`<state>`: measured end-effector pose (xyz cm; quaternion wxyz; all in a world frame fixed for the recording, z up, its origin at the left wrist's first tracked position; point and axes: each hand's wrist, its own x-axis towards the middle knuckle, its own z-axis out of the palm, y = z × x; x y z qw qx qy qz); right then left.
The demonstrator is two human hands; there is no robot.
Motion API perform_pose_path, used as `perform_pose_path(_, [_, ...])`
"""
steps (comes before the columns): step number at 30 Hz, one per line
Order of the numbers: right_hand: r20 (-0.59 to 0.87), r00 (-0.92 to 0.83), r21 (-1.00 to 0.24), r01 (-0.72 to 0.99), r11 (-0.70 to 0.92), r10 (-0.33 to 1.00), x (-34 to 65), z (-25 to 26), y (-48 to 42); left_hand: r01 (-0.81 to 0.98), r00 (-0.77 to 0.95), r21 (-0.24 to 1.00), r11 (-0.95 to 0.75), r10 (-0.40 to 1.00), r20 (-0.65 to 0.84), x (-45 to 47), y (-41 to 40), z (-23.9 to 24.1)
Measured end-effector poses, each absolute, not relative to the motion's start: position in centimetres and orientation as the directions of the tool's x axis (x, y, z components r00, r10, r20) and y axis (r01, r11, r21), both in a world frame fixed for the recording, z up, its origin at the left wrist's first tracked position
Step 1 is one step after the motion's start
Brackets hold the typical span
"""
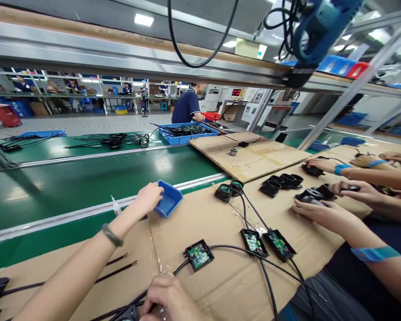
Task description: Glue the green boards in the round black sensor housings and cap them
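My left hand [149,196] reaches forward to a small blue plastic bin [169,199] at the edge of the cardboard sheet [220,276] and grips its near rim, tilting it. A dark band sits on that wrist. My right hand [169,299] is low at the near edge, fingers closed round a black cable [220,248] and a dark part I cannot make out. Three open black boxes with green circuit boards lie on the cardboard: one [198,255] near my right hand, two more [254,242] [280,244] to the right.
A green conveyor belt [87,178] runs across beyond the cardboard. Co-workers' hands [321,211] with blue wristbands handle black housings [280,183] at the right. A blue tray of cables [187,132] sits farther back. A blue tool [321,22] hangs overhead.
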<state>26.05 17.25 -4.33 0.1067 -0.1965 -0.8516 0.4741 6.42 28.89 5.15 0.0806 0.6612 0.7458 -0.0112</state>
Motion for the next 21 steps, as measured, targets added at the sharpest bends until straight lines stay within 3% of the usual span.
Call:
perform_pose_path(4, [-0.011,-0.915,-0.841,0.227,0.492,0.403,25.8,-4.7,17.4,0.996,-0.074,0.021,0.086,0.941,-0.331,7.3,33.9,4.0])
perform_pose_path(8, [-0.025,-0.895,-0.848,0.255,0.465,0.445,26.0,-3.8,17.2,0.997,-0.056,0.043,0.071,0.954,-0.294,7.4,33.4,5.6])
perform_pose_path(13, [0.065,-0.885,-0.876,0.171,0.452,0.461,26.7,-2.4,17.0,0.981,-0.126,0.131,0.141,0.985,-0.121,5.8,23.9,8.7])
perform_pose_path(18, [0.120,-0.906,-0.861,0.108,0.497,0.405,27.0,-2.4,17.2,0.897,-0.408,0.053,0.438,0.869,-0.279,6.6,11.4,4.8])
perform_pose_path(21, [0.156,-0.910,-0.842,0.081,0.533,0.384,27.0,-2.6,17.3,0.860,-0.470,0.050,0.509,0.825,-0.315,6.3,7.4,2.2])
